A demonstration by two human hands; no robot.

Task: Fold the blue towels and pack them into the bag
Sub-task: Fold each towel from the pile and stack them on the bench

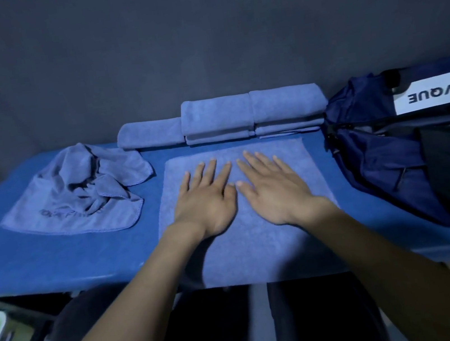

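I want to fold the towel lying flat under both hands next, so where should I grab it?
Pinch the flat towel at its two far corners, near the folded stack, reaching forward over it. It lies smooth with those corners free, so they should lift cleanly toward you once the left hand and right hand come off it.

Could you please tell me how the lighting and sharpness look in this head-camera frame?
Head view: dim, bluish light, brightest on the flat towel under the left hand and right hand; corners fall dark; wide-angle lens bows the table edge; the forearms and lower-left corner are soft, while the bag lettering stays legible.
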